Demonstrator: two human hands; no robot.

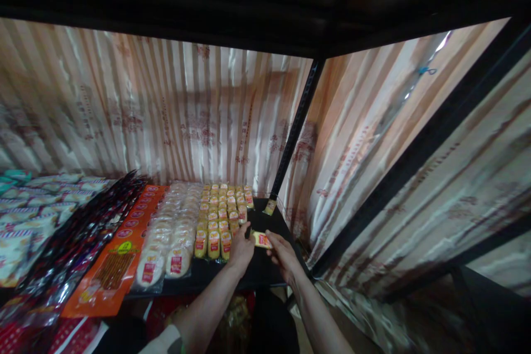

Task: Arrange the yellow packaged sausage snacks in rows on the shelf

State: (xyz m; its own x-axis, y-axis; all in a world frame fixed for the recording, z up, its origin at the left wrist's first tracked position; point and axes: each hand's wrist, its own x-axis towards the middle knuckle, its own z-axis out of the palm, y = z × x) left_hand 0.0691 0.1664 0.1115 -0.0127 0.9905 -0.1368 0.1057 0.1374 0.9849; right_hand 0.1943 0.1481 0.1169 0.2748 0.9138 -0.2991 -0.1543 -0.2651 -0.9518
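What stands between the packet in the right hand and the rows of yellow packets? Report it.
The left hand, with an unclear dark object at its tip, stands between the packet and the near yellow packets. Nothing visible separates the right hand from the packet.

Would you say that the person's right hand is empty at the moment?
No, the right hand holds a small yellow plastic-wrapped packet with a red label between its fingers.

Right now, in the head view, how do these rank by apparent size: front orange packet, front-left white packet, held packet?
Front orange packet
Front-left white packet
Held packet, clearly smallest
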